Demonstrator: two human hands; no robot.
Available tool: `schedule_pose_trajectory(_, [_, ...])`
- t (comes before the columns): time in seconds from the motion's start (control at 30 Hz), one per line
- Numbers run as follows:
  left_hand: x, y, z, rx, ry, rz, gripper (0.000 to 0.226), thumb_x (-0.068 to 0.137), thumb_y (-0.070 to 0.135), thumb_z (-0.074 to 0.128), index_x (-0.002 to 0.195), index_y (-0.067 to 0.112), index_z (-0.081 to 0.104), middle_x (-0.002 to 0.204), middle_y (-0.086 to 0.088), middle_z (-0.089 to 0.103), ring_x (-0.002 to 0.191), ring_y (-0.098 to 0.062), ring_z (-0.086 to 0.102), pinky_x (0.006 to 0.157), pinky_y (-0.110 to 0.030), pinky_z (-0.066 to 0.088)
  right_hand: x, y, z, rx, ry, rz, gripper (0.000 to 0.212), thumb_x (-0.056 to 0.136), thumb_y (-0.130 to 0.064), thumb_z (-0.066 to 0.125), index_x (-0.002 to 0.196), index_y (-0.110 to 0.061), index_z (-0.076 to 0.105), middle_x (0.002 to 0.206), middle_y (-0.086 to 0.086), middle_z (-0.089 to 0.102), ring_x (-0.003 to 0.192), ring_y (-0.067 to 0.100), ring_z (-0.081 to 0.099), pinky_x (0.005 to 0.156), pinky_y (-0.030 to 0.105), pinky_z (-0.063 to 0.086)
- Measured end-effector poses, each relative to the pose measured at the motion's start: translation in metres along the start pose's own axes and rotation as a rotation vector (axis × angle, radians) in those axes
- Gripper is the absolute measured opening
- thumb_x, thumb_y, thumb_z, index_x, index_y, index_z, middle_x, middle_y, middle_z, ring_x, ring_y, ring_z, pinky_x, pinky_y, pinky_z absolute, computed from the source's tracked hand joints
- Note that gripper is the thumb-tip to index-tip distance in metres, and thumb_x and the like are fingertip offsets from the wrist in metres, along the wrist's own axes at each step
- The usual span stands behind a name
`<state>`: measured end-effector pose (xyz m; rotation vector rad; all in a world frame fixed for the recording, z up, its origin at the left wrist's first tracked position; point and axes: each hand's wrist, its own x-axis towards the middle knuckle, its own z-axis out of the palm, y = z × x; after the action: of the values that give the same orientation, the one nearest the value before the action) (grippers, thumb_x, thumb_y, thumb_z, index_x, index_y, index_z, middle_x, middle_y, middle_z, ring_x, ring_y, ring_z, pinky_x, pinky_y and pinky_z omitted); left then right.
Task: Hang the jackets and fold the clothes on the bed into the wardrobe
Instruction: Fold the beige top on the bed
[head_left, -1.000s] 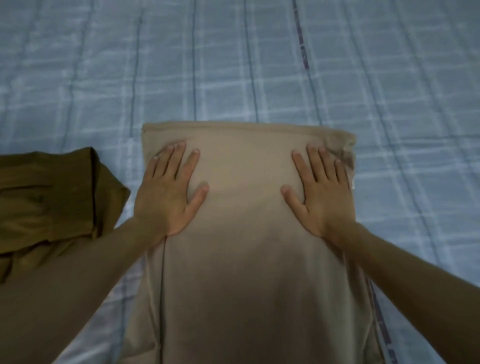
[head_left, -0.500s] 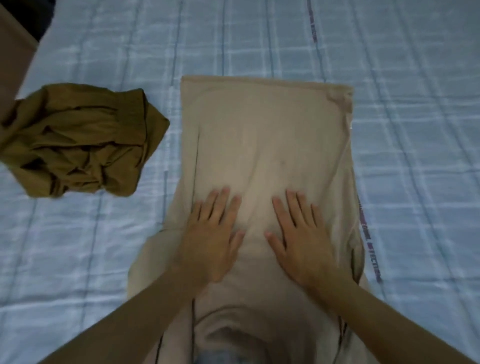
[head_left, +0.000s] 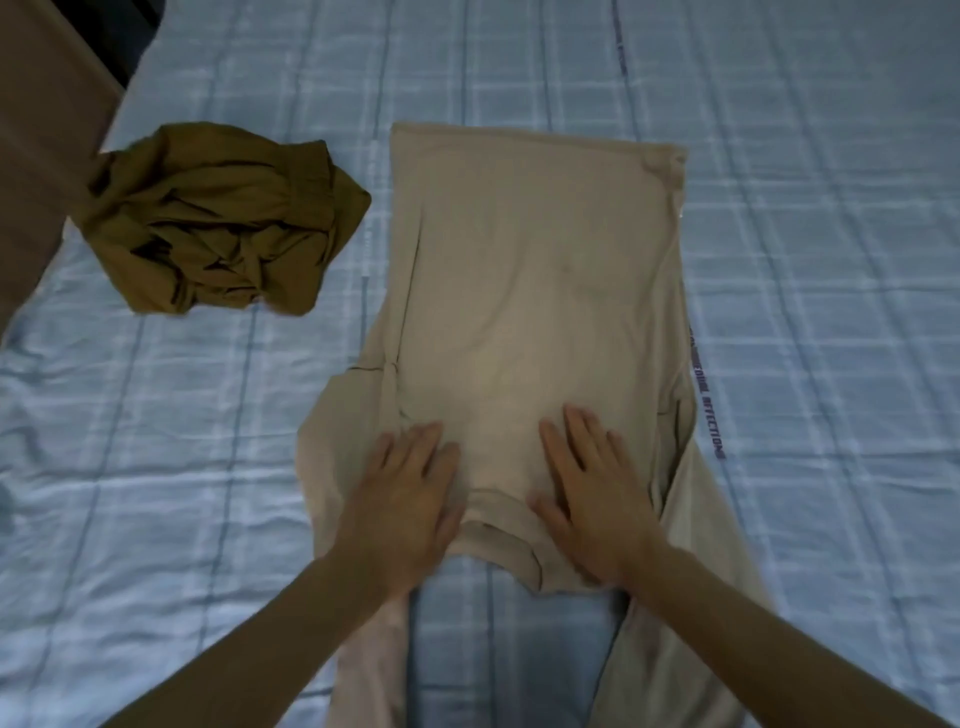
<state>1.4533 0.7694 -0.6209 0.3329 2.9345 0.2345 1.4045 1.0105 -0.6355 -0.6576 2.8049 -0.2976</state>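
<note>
A beige T-shirt (head_left: 535, 291) lies flat on the bed, sides folded in, its collar at the near end. My left hand (head_left: 405, 499) presses flat on the shirt just left of the collar, fingers straight. To the right of the collar my right hand (head_left: 592, 493) lies flat on the cloth in the same way. Both sleeves trail toward me under my forearms. A crumpled olive-brown garment (head_left: 218, 218) sits on the bed to the left, apart from the shirt.
The bed is covered with a light blue checked sheet (head_left: 805, 208). A brown wooden panel (head_left: 36, 130) stands at the far left beside the bed's edge, with a dark gap behind it.
Both hands slid down the shirt from its far end to the collar end, smoothing it. The view pulled back, so more of the shirt and the olive garment shows.
</note>
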Motion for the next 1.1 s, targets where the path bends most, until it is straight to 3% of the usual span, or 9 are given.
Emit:
schedule_pose_trajectory(0.1, [-0.032,0.013,0.01,-0.059,-0.006,0.11,0.066,0.081,0.049,0.059,0.136,0.011,0.055,0.142,-0.013,0.052,0.126,-0.029,0.05,0.104,-0.041,0.046,-0.044,-0.023,0.01,0.057,0.09,-0.131,0.071,0.085,-0.055,0.052,0.139,-0.008,0.047,0.148,0.02,0.042,0.137,0.035,0.04,0.11,0.047,0.038])
schedule_pose_trajectory(0.2, [-0.044,0.014,0.011,-0.08,0.017,0.094,0.077,0.066,0.035,0.076,0.135,0.009,0.055,0.135,-0.01,0.056,0.118,-0.025,0.05,0.095,-0.034,0.051,-0.072,-0.034,0.017,0.018,0.025,-0.186,0.085,0.073,-0.059,0.058,0.14,-0.009,0.044,0.145,0.014,0.048,0.132,0.03,0.045,0.106,0.043,0.043])
schedule_pose_trajectory(0.33, [-0.036,0.011,0.005,-0.009,0.05,0.009,0.061,0.049,0.003,0.081,0.107,0.008,0.065,0.105,-0.01,0.063,0.091,-0.031,0.061,0.066,-0.036,0.057,-0.073,-0.027,0.024,0.08,0.135,-0.113,0.072,0.067,-0.02,0.081,0.133,-0.005,0.057,0.134,0.013,0.059,0.122,0.029,0.057,0.097,0.042,0.052])
schedule_pose_trajectory(0.5, [-0.026,0.009,-0.008,0.159,-0.1,-0.078,0.061,0.023,-0.003,0.085,0.074,0.013,0.056,0.073,-0.01,0.056,0.062,-0.033,0.057,0.042,-0.031,0.044,-0.057,-0.025,0.011,0.101,0.168,-0.052,0.033,0.074,-0.007,0.054,0.099,-0.012,0.074,0.099,0.006,0.073,0.09,0.027,0.07,0.072,0.036,0.059])
schedule_pose_trajectory(0.6, [-0.02,0.01,-0.034,0.177,-0.006,-0.062,0.055,0.014,-0.005,0.081,0.06,0.011,0.056,0.054,-0.01,0.053,0.041,-0.03,0.053,0.037,-0.022,0.033,-0.045,-0.024,-0.012,0.173,0.103,0.076,0.02,0.077,-0.009,0.057,0.092,-0.014,0.069,0.089,0.006,0.071,0.08,0.03,0.067,0.064,0.039,0.055])
schedule_pose_trajectory(0.77, [-0.022,0.003,-0.106,0.165,0.028,-0.066,0.05,0.025,-0.008,0.083,0.062,0.011,0.054,0.051,-0.007,0.051,0.036,-0.027,0.05,0.04,-0.02,0.021,-0.045,-0.024,-0.085,0.359,0.316,0.039,0.011,0.086,-0.006,0.06,0.087,-0.014,0.067,0.077,0.002,0.066,0.066,0.017,0.058,0.058,0.028,0.042])
schedule_pose_trajectory(0.9, [-0.021,-0.006,-0.185,-0.219,0.09,-0.079,0.011,0.076,0.0,0.062,0.081,0.009,0.06,0.072,-0.006,0.063,0.065,-0.024,0.061,0.057,-0.038,0.051,-0.047,-0.038,-0.18,0.475,0.431,0.037,0.015,0.081,-0.005,0.056,0.073,-0.016,0.063,0.063,-0.008,0.059,0.057,0.003,0.05,0.055,0.022,0.035])
schedule_pose_trajectory(1.0, [-0.022,0.009,-0.266,-0.463,0.26,-0.026,0.02,0.083,0.001,0.064,0.068,0.009,0.054,0.057,-0.001,0.055,0.055,-0.011,0.05,0.054,-0.026,0.04,-0.052,-0.045,-0.266,0.598,0.463,0.044,0.017,0.079,-0.012,0.058,0.064,-0.021,0.057,0.055,-0.01,0.054,0.054,0.007,0.052,0.054,0.021,0.039])
schedule_pose_trajectory(1.1, [-0.033,0.03,-0.351,-0.605,0.257,-0.004,0.023,0.085,0.007,0.071,0.067,0.011,0.058,0.059,0.0,0.054,0.058,-0.005,0.046,0.054,-0.018,0.034,-0.068,-0.053,-0.349,0.604,0.441,0.023,0.017,0.075,-0.019,0.054,0.064,-0.008,0.061,0.055,0.001,0.056,0.054,0.01,0.052,0.054,0.024,0.038])
